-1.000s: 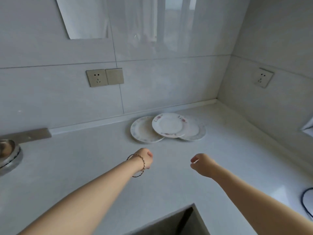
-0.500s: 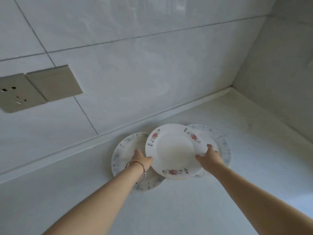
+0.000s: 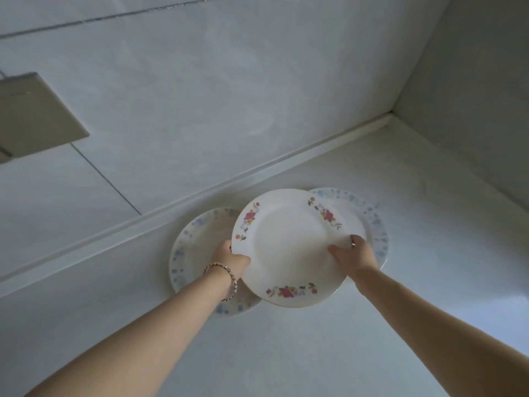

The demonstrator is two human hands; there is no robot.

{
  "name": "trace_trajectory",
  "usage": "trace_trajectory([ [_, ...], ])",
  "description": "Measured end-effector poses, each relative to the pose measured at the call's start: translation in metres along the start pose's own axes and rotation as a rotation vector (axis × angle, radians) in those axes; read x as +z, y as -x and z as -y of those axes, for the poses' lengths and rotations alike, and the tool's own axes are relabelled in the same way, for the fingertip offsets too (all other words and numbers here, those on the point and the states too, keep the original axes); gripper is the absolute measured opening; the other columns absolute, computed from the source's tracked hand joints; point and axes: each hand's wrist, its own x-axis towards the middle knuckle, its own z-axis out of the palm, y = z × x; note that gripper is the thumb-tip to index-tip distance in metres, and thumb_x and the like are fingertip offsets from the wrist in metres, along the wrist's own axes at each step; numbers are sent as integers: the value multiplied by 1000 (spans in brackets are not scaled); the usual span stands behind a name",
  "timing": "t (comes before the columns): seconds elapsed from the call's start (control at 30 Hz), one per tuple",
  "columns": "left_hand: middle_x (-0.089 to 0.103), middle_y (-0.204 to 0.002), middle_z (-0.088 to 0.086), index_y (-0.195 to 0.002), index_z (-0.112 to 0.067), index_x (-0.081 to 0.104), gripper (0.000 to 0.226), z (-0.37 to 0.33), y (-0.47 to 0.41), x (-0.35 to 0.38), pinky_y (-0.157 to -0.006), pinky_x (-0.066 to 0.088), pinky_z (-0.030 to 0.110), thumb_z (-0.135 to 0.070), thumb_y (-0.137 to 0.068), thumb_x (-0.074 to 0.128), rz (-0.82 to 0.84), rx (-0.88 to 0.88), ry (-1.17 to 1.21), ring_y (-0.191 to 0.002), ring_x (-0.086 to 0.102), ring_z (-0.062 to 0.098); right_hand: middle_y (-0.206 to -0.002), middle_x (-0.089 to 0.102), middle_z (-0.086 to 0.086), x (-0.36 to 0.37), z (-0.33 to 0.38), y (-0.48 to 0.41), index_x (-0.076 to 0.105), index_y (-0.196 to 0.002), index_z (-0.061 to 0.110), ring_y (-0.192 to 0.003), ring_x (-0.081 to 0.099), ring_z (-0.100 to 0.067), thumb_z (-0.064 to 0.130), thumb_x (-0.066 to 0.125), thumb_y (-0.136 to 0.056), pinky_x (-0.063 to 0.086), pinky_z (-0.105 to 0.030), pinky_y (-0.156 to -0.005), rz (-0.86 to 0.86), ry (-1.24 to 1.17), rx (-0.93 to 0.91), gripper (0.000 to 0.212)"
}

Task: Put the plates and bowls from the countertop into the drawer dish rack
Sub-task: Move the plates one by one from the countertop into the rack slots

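White flowered plate [image 3: 292, 247]: near edge just raised off the others, by the countertop's [image 3: 286, 353] back edge.
Left hand [image 3: 230, 259]: gripping its left rim.
Right hand [image 3: 355, 253]: pinching the right rim.
Blue-rimmed plates [image 3: 191, 250]: two, underneath, waiting.
Meaning: first plate lifting; drawer next.

One red-flowered plate [image 3: 289, 247], two blue-flowered plates [image 3: 194, 245] [image 3: 375, 224], two hands [image 3: 229, 257] [image 3: 356, 255], one bracelet [image 3: 226, 279], one wall cover plate [image 3: 34, 116]

no readable text, labels, brands or numbers anywhere
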Motion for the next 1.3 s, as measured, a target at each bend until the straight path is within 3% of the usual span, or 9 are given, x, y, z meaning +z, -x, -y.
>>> trace_trajectory([
  [0.13,57,-74,-4,-89,-12,55,22,11,50,-7,-75,47,30,6,-77,57,-21,48,30,-84,58,24,-118,62,-14,-21,-12,33,51,-126,2,-94,58,-27,14,62,-84,45,-30,-76,8,19,-64,45],
  [0.3,59,-76,4,-74,-15,55,26,36,126,-16,-63,49,28,10,-77,57,-52,42,130,-82,58,27,-116,63,-15,-51,-32,95,54,-122,2,-98,61,-29,10,62,-83,45,-29,-75,66,58,-151,41],
  [0.43,61,-83,10,-87,-7,58,19,69,210,-24,-50,47,25,10,-80,55,-108,55,176,-81,58,27,-113,64,-18,-67,-58,149,57,-117,1,-94,61,-29,8,62,-81,49,-34,-77,142,119,-240,36],
  [0.63,62,-93,13,-90,-5,59,19,159,328,-41,-66,52,33,10,-81,53,-271,-19,307,-85,59,27,-102,64,-14,-62,-109,237,58,-116,2,-98,62,-32,8,60,-81,52,-39,-84,290,283,-395,36],
  [0.73,63,-95,14,-94,-4,61,19,212,378,-60,-74,51,32,8,-82,52,-343,-80,323,-91,61,29,-98,59,-10,-45,-136,287,57,-118,3,-89,56,-27,11,59,-83,47,-32,-77,372,376,-458,36],
  [0.9,61,-76,6,-70,-10,58,18,308,449,-100,-70,53,31,4,-79,53,-452,-190,304,-82,60,26,-109,61,-13,0,-195,368,53,-124,2,-95,57,-29,14,58,-86,50,-37,-83,509,491,-515,41],
  [1.03,67,-96,15,-81,-11,61,16,384,498,-138,-81,56,39,-6,-69,52,-501,-294,379,-91,64,30,-101,60,-11,47,-239,435,54,-121,3,-93,57,-29,17,58,-86,51,-39,-85,616,565,-510,38],
  [1.2,61,-84,7,-80,-12,58,17,488,547,-193,-81,54,39,3,-79,49,-553,-378,414,-91,57,28,-103,60,-9,118,-300,514,53,-123,4,-92,55,-25,20,59,-87,48,-34,-80,709,602,-500,41],
  [1.3,65,-95,10,-91,-8,61,19,551,569,-235,-85,55,41,2,-78,50,-549,-423,387,-98,60,30,-108,63,-12,169,-339,559,55,-123,4,-91,56,-26,22,60,-86,49,-34,-79,732,637,-492,41],
])
